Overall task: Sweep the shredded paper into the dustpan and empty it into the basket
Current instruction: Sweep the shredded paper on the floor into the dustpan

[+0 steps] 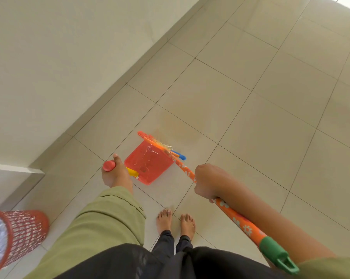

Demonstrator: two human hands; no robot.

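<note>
Centrally, a few pale shredded paper strands (pixel 151 150) lie inside the red dustpan (pixel 148 165) on the tiled floor (pixel 250 97). Left hand (pixel 115 174) grips its handle; right hand (pixel 207 181) clasps the orange broom (pixel 238 218). Red mesh basket (pixel 19 234) stands at lower left.

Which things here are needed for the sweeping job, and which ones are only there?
Needed:
- broom, gripped by the right hand
- red dustpan, handle gripped by the left hand
- paper shreds in the dustpan
- red mesh basket

Only there:
- wall
- tiled floor
</note>
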